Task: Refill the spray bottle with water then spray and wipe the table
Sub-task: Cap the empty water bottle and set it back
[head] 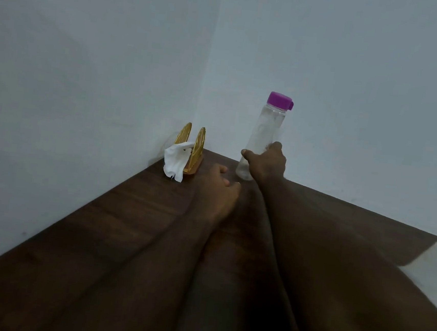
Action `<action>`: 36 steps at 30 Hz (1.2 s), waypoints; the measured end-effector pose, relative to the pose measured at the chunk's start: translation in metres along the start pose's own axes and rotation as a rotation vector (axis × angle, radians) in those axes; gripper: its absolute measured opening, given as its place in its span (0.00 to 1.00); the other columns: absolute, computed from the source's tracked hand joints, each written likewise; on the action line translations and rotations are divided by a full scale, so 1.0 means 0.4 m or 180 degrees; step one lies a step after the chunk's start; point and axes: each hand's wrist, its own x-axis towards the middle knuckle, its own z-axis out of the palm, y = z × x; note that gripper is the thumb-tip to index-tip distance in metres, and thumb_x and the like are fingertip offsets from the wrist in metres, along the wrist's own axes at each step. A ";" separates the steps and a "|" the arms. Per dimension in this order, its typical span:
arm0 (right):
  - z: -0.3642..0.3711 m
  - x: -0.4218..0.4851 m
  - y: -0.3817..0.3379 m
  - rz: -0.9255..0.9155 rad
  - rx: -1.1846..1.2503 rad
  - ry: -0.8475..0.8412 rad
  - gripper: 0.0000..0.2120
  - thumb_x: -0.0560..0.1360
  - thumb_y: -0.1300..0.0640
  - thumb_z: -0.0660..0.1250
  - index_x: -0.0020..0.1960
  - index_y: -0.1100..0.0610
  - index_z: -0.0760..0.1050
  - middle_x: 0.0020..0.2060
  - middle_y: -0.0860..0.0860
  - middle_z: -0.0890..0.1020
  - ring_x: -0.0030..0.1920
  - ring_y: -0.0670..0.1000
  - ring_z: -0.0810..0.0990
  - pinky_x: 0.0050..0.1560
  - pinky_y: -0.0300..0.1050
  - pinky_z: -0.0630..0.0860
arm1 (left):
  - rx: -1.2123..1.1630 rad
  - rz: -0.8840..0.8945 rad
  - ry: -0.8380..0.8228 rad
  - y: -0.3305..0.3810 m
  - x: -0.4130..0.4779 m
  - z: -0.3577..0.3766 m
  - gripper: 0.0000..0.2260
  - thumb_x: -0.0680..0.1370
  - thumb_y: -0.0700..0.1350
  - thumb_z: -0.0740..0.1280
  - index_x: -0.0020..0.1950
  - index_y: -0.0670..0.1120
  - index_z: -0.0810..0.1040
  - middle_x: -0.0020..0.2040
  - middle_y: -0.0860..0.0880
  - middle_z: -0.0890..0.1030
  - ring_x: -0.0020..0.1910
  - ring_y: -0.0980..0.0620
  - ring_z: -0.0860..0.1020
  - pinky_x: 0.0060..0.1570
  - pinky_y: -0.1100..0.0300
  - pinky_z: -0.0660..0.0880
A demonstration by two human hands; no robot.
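Observation:
A clear plastic water bottle [264, 132] with a purple cap stands upright at the back of the dark wooden table [126, 223], near the wall corner. My right hand [267, 162] grips its lower part, thumb on the left side. My left hand [219, 189] hovers just left of the bottle with loosely curled fingers, holding nothing. A white tissue [175, 161] hangs out of a gold napkin holder [193, 147] in the corner. No spray bottle is in view.
Pale walls meet in a corner right behind the napkin holder and bottle. The table's right edge [417, 254] steps down to a light floor. Both forearms stretch across the middle of the table.

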 end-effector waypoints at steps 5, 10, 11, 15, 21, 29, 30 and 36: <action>0.052 0.071 0.011 0.0052 -0.0068 0.0086 0.33 0.72 0.48 0.74 0.68 0.63 0.65 0.64 0.59 0.77 0.65 0.60 0.75 0.60 0.48 0.71 | -0.0179 0.0015 -0.0030 -0.003 0.002 0.004 0.22 0.76 0.44 0.68 0.69 0.47 0.68 0.48 0.49 0.78 0.46 0.54 0.77 0.40 0.65 0.72; 0.085 0.111 0.020 0.0120 -0.0123 0.0133 0.32 0.72 0.48 0.74 0.66 0.62 0.65 0.63 0.60 0.77 0.63 0.61 0.76 0.58 0.49 0.72 | -0.0270 0.0022 -0.0105 0.003 0.005 0.002 0.22 0.76 0.43 0.68 0.69 0.47 0.67 0.49 0.48 0.78 0.44 0.56 0.76 0.35 0.67 0.67; 0.089 0.114 0.023 0.0137 -0.0127 0.0153 0.32 0.72 0.47 0.74 0.66 0.62 0.64 0.62 0.60 0.77 0.63 0.61 0.76 0.57 0.49 0.72 | -0.0283 0.0007 -0.0121 0.004 0.003 0.002 0.22 0.76 0.43 0.68 0.69 0.47 0.67 0.49 0.48 0.78 0.44 0.55 0.76 0.35 0.67 0.68; 0.102 0.118 0.044 0.0182 -0.0112 0.0187 0.32 0.74 0.46 0.72 0.66 0.64 0.64 0.63 0.61 0.77 0.64 0.62 0.76 0.58 0.50 0.71 | -0.0342 0.0016 -0.0025 0.006 0.002 0.001 0.20 0.76 0.42 0.67 0.67 0.47 0.69 0.46 0.46 0.79 0.43 0.55 0.77 0.36 0.66 0.70; 0.104 0.126 0.051 0.0311 -0.0114 0.0194 0.32 0.74 0.44 0.72 0.65 0.64 0.64 0.63 0.61 0.77 0.63 0.62 0.76 0.58 0.51 0.72 | -0.0384 0.0054 -0.0026 0.015 -0.006 -0.004 0.18 0.76 0.43 0.68 0.65 0.47 0.71 0.41 0.49 0.79 0.40 0.56 0.77 0.35 0.66 0.70; 0.113 0.132 0.049 0.0363 -0.0169 0.0213 0.34 0.72 0.43 0.73 0.65 0.64 0.64 0.63 0.61 0.77 0.64 0.63 0.76 0.58 0.52 0.72 | -0.0650 0.0016 -0.0096 0.017 -0.009 -0.008 0.18 0.75 0.43 0.68 0.65 0.47 0.71 0.39 0.49 0.79 0.39 0.55 0.77 0.37 0.63 0.74; 0.114 0.131 0.049 0.0360 -0.0169 0.0231 0.34 0.72 0.43 0.73 0.65 0.64 0.64 0.63 0.61 0.77 0.64 0.63 0.76 0.58 0.52 0.72 | -0.0657 0.0016 -0.0091 0.017 -0.009 -0.008 0.18 0.75 0.43 0.68 0.65 0.47 0.71 0.39 0.49 0.78 0.38 0.55 0.77 0.36 0.64 0.73; 0.115 0.119 0.054 0.0477 -0.0180 0.0198 0.36 0.73 0.41 0.71 0.66 0.65 0.63 0.64 0.61 0.76 0.64 0.62 0.75 0.60 0.52 0.72 | -0.0677 -0.0007 -0.0112 0.017 -0.007 -0.006 0.18 0.76 0.43 0.68 0.65 0.47 0.71 0.39 0.50 0.79 0.37 0.56 0.77 0.34 0.66 0.72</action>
